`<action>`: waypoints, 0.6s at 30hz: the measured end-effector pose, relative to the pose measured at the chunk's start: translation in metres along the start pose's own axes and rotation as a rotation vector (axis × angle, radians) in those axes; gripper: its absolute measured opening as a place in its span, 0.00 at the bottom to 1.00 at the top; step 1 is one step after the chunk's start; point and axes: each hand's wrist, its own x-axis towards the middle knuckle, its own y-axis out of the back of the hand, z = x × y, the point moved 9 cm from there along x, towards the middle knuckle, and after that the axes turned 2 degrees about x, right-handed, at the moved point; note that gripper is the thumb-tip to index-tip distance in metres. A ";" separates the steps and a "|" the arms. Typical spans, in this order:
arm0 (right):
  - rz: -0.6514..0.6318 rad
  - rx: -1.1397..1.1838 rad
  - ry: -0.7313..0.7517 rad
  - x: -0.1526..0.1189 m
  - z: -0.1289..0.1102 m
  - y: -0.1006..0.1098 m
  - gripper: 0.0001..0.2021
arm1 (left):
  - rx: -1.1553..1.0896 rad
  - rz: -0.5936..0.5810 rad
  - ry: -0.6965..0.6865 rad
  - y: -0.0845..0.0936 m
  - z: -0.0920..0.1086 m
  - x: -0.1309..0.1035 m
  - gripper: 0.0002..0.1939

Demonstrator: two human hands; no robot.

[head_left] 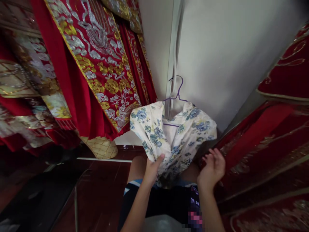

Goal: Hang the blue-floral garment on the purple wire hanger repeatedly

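floral shirt (156, 132) is on a purple hanger (178, 96), in front of the person, lower part down btwn the knees. left hand (154, 166) has the front edge pinched, thumb on top, other fingers hidden behind the cloth. right hand (213, 166) is empty w/ fingers loosely spread, just beside the shirt, not touching it

risks: hook is by the white strap (174, 61), can't tell if it's caught on it; if not, a tug from the l. side could prob pull the hanger down. one-sided pull might also slide a shoulder off b/c only one hand has hold. shirt's l. shoulder is right by the red embroidered cloth (111, 74), so raised thread could snag it. phone (195, 193) on the lap could slip if the legs shift
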 end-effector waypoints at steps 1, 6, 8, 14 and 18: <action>-0.092 -0.025 -0.042 -0.013 0.003 -0.011 0.20 | 0.030 -0.011 -0.005 -0.005 -0.002 -0.003 0.32; -0.769 -0.108 -0.248 -0.063 0.006 -0.095 0.19 | 0.185 -0.106 -0.056 -0.027 0.001 -0.016 0.28; -0.799 -0.110 -0.252 -0.063 0.001 -0.102 0.20 | 0.214 -0.141 -0.048 -0.029 0.006 -0.018 0.27; -0.987 -0.154 -0.354 -0.073 0.005 -0.097 0.23 | 0.211 -0.115 -0.012 -0.014 0.013 -0.016 0.28; -1.109 -0.181 -0.315 -0.083 0.003 -0.095 0.20 | 0.205 -0.130 -0.022 -0.016 0.008 -0.015 0.27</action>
